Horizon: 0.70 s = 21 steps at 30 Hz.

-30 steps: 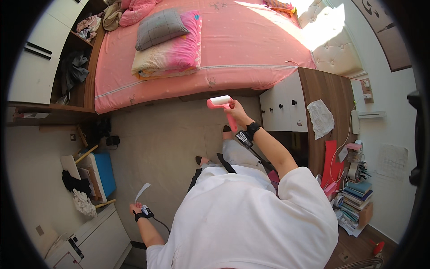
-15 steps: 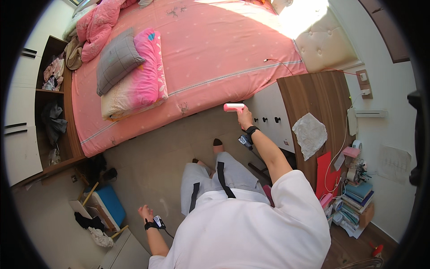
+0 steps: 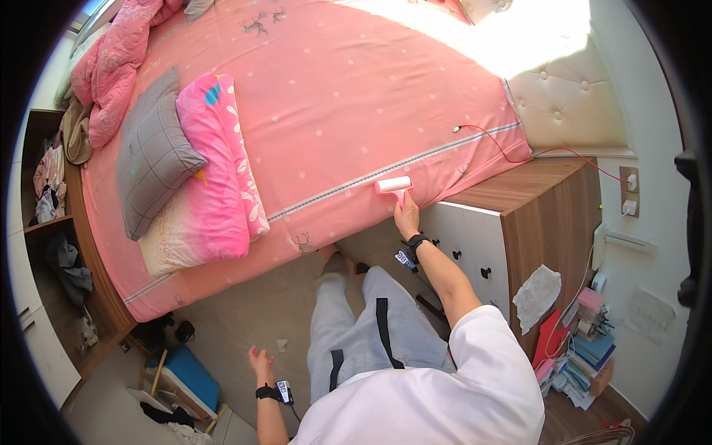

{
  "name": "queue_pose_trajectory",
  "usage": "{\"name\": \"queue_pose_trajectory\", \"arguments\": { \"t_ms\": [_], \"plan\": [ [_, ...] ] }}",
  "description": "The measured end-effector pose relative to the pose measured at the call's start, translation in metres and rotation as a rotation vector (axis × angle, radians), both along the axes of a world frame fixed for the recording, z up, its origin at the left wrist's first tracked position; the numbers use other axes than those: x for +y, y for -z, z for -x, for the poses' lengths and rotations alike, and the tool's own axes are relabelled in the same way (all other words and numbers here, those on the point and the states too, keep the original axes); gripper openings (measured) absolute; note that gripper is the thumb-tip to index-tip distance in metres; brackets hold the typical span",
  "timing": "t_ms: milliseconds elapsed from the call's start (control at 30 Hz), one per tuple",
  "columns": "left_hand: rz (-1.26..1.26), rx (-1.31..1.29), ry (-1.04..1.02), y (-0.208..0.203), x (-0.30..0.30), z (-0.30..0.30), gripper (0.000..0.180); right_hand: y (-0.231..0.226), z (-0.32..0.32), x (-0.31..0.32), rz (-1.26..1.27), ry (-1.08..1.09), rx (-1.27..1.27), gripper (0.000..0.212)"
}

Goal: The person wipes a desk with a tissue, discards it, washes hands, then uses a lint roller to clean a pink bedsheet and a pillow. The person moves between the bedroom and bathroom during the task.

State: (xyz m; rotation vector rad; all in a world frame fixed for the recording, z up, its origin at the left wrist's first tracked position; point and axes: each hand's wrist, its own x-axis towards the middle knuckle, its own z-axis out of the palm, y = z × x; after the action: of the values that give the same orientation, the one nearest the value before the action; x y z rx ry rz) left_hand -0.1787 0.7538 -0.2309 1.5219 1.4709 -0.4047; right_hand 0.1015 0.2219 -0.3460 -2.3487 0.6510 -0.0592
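Note:
My right hand (image 3: 406,218) is closed round the pink handle of a lint roller (image 3: 394,185) with a white roll. The roller is over the near edge of the pink bed sheet (image 3: 348,111); I cannot tell whether it touches the cloth. Low at my left side, my left hand (image 3: 260,363) hangs over the floor with its fingers loosely apart and nothing in them. A dark band with a small device circles each wrist.
A grey checked pillow (image 3: 156,159) leans on a folded pink quilt (image 3: 215,178) at the bed's left. Beside the bed's right end stands a wooden cabinet (image 3: 552,200) with white drawers. A red cable (image 3: 500,148) crosses the bed corner. Open shelves (image 3: 48,230) hold clothes at far left.
I have stepped closer to the bed. My right hand has carried the lint roller forward from beside the bed to over its edge. My left hand stays low with nothing in it.

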Motion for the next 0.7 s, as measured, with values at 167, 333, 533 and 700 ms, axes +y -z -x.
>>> {"name": "queue_pose_trajectory", "arguments": {
  "t_ms": [167, 333, 533, 700],
  "plan": [
    [0.117, -0.059, 0.095, 0.003, -0.021, -0.106, 0.045, 0.016, -0.106, -0.008, -0.006, 0.069, 0.033, 0.046],
    [0.102, -0.073, 0.214, 0.001, -0.062, -0.174, 0.042, 0.027, -0.243, -0.038, 0.052, 0.089, -0.086, 0.033],
    [0.118, -0.118, 0.295, 0.017, -0.137, -0.211, 0.041, 0.010, -0.387, -0.100, 0.053, 0.095, -0.022, 0.035],
    [0.170, -0.150, 0.355, 0.023, -0.201, -0.237, 0.041, 0.018, -0.406, -0.168, 0.149, 0.218, -0.062, 0.044]
  ]
}}
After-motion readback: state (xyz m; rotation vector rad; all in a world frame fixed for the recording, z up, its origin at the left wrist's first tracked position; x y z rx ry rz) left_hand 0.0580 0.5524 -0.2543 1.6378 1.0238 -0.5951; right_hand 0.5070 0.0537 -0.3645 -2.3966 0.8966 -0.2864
